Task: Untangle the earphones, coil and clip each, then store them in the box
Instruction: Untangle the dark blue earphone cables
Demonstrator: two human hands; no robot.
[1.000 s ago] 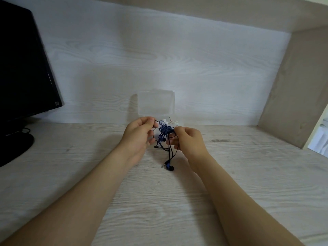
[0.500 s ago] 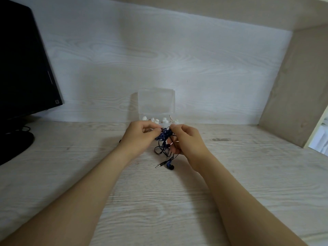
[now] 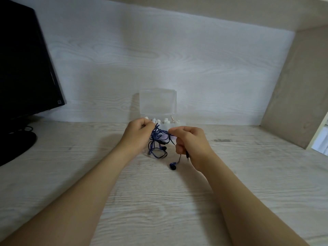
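Pale wood-grain desk [image 3: 159, 201] in an alcove: white grained back panel [image 3: 159, 59], beige side panel [image 3: 298, 86] on the right. A dark monitor [image 3: 23, 68] on a round stand [image 3: 16, 144] sits well off beyond the left hand.

Change over the last half second: the hands were bunched together on the knot; now they have drawn apart. A short run of cord is stretched between them.

Left hand [image 3: 137, 134]: fingers [image 3: 147, 122] curled, pinching the upper bunch of the blue earphones [image 3: 158, 144].

Right hand [image 3: 192, 144]: fingertips pinch the strand pulled out toward it. Its lower fingers curl in over a dark stem [image 3: 187, 155], probably the jack plug, which hung free before.

Most of the cord is a knotted loop hanging below the left fingers, above the desk or barely touching it; I cannot tell which. One earbud [image 3: 172, 166] dangles below the right fingers, near the desk. A second bud [image 3: 164, 148] sits in the tangle between the hands.

Judgement: untangling is in hand and early. One strand is being teased out, but the main knot is not yet undone. No coiling or clipping has begun.

Clear box [image 3: 158, 103] stands just beyond the fingertips, lid upright against the back panel. Small white pieces [image 3: 166, 120] lie in its base; they are too small to identify.
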